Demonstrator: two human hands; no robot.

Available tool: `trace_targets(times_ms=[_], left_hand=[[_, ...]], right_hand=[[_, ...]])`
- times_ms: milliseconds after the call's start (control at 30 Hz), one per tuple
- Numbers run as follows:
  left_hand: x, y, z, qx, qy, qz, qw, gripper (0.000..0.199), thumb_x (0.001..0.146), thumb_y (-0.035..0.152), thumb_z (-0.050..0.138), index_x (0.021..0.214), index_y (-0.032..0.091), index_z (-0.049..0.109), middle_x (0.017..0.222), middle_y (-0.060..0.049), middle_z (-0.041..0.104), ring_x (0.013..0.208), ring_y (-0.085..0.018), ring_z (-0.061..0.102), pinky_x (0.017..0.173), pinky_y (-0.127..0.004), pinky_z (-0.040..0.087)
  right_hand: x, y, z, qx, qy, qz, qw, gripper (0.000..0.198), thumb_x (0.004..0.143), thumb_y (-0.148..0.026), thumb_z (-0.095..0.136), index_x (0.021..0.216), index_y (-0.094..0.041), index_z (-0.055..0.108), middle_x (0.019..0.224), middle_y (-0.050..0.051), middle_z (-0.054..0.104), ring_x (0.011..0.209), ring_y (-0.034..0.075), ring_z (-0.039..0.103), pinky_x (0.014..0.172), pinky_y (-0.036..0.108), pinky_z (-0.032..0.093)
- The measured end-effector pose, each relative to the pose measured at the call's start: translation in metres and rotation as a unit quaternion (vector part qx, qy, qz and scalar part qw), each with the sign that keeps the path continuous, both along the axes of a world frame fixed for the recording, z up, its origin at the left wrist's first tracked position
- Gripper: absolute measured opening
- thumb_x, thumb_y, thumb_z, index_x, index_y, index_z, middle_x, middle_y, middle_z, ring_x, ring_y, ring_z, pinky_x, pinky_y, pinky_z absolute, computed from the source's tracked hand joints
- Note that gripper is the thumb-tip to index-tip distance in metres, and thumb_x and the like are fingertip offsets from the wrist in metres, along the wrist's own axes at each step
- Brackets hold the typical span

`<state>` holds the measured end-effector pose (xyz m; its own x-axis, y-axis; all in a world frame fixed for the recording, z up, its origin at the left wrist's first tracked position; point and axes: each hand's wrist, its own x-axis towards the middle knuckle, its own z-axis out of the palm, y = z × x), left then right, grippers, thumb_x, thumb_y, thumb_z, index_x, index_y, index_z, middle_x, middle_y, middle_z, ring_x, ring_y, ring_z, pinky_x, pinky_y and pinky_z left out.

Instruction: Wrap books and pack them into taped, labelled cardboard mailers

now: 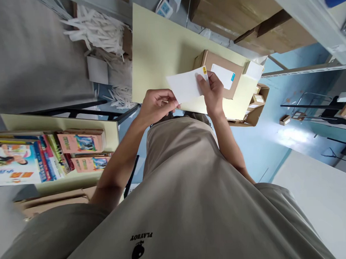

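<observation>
Pale yellow table (white sheet held above), blue floor beyond.

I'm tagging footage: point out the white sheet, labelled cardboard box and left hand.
White sheet (186,84): head view, blank middle.
Labelled cardboard box (223,62): head view, bare cardboard near its upper edge.
Left hand (158,103): head view, its back.

"PLAYBOY" on the grey-brown shirt

Centre of frame: one left hand, one right hand, one white sheet. Upper right: one labelled carton, one small white box. Left: two stacks of pink-covered books.
</observation>
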<state>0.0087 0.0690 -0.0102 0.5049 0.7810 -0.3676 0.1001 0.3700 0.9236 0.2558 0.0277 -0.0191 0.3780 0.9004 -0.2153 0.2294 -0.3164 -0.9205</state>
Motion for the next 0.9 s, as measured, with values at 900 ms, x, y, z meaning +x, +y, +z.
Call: trace_targets(times_ms=[900], left_hand=[[-0.028,0.025,-0.004,0.042,-0.083,0.010,0.996,0.033,0.091,0.053,0.096,0.083,0.026,0.079,0.078,-0.005,0.081,0.076,-0.021,0.080,0.063,-0.029,0.060]], right_hand=[[-0.031,0.018,-0.021,-0.008,-0.111,0.077,0.991,0.080,0.104,-0.100,0.059,0.136,-0.027,0.072,0.128,0.012,0.079,0.116,0.030,0.078,0.102,0.054,0.069]])
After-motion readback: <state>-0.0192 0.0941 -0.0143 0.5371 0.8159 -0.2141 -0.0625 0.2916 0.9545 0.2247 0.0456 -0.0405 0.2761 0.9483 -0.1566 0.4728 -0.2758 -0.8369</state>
